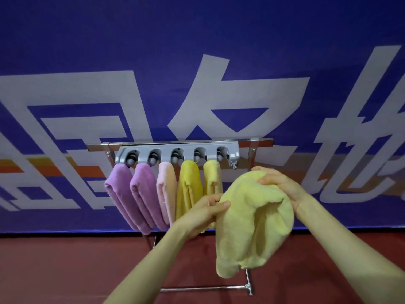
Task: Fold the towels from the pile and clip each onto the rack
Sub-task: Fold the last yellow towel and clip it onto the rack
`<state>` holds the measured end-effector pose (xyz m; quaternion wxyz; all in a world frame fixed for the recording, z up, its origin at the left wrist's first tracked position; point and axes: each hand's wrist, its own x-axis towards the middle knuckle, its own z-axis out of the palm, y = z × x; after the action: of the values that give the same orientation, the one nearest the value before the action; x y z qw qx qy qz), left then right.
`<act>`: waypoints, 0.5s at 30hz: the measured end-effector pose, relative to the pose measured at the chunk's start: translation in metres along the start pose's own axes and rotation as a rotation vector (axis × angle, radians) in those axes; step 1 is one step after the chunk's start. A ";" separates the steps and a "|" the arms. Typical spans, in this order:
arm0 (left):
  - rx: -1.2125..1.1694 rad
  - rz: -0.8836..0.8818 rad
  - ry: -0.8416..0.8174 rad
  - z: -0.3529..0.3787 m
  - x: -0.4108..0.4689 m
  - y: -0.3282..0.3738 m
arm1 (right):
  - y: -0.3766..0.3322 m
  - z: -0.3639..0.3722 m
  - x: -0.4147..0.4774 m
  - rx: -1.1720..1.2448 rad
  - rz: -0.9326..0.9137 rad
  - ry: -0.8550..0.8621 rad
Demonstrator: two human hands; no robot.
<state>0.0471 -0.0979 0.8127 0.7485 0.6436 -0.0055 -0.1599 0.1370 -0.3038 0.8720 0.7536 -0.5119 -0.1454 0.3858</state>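
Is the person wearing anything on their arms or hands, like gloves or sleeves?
No. Both forearms are bare to the picture's edge, no sleeves in view. The left hand and right hand show no gloves, rings, watch or bracelet.

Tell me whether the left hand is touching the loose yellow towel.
Touching. The head view shows the left hand pinching the upper left edge of the towel, with its thumb lying on the fabric.

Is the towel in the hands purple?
No, the towel held by the left hand and the right hand is pale yellow.
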 end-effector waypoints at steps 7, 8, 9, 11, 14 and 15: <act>0.159 0.045 0.387 0.032 0.055 -0.008 | -0.004 -0.030 0.016 -0.079 -0.008 0.236; 0.166 0.057 0.418 0.035 0.062 -0.008 | -0.004 -0.034 0.019 -0.093 -0.016 0.272; 0.155 0.062 0.443 0.036 0.069 -0.007 | -0.004 -0.038 0.022 -0.101 -0.028 0.302; 0.114 0.050 0.487 0.037 0.085 -0.007 | -0.005 -0.042 0.031 -0.098 -0.053 0.340; 0.035 0.047 0.545 0.036 0.102 -0.005 | -0.007 -0.044 0.045 -0.088 -0.054 0.351; 0.004 0.037 0.573 0.035 0.108 -0.003 | -0.009 -0.044 0.051 -0.086 -0.050 0.349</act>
<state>0.1416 -0.1587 0.7939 0.7212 0.6637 0.1942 0.0421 0.2016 -0.2969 0.8519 0.7543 -0.5990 -0.0414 0.2656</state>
